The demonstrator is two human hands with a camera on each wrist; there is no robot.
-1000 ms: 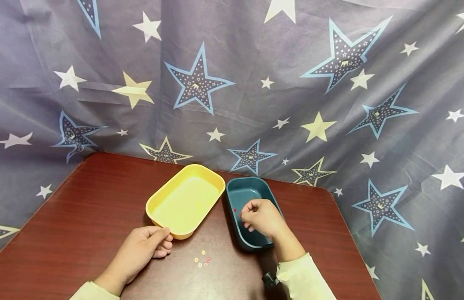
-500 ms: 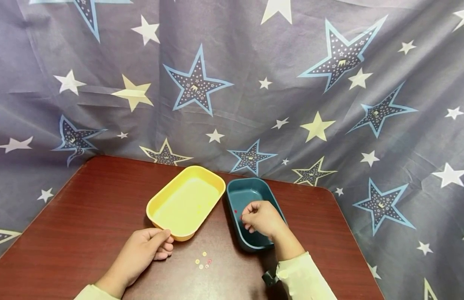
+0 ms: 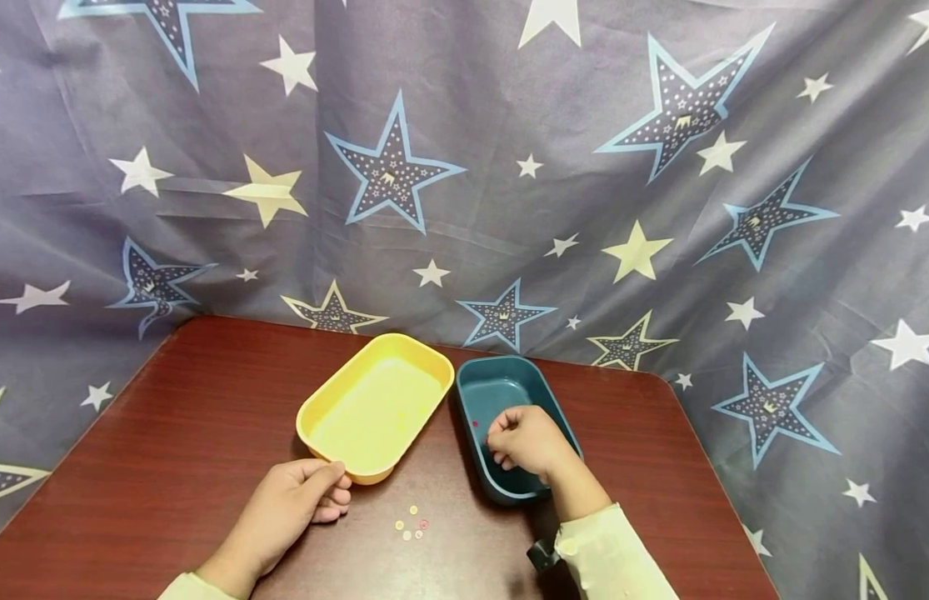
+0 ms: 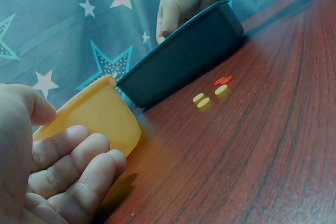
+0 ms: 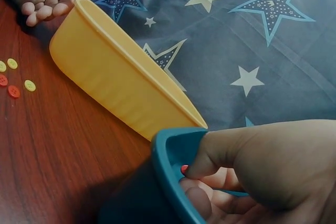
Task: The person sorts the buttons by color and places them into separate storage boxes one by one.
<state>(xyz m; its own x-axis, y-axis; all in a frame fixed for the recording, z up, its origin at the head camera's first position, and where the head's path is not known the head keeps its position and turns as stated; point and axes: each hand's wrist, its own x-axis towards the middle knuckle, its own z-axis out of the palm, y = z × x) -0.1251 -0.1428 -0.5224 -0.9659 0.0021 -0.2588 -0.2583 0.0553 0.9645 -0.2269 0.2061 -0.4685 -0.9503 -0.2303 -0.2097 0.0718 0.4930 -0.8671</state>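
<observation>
Over the teal tray [image 3: 509,392], the right hand [image 3: 526,439] hung with its fingers curled, and a small red button [image 5: 184,169] showed at its fingertips in the right wrist view; whether the fingers pinched it or merely touched it could not be told. The hand sat inside the tray's near half, above its floor. Another red speck [image 3: 475,423] lay on the tray floor just left of the hand. To the left, the left hand [image 3: 295,498] gripped the near corner of the yellow tray [image 3: 374,404], thumb over the rim and fingers curled beneath. The two trays stood side by side on the desk [image 3: 172,433], the yellow one angled, their far ends almost touching. Between the hands, near the front of the desk, lay a small cluster of loose buttons [image 3: 410,525], yellow and red, apart from both trays. Behind the desk hung a grey-blue cloth [image 3: 509,167] printed with stars.
</observation>
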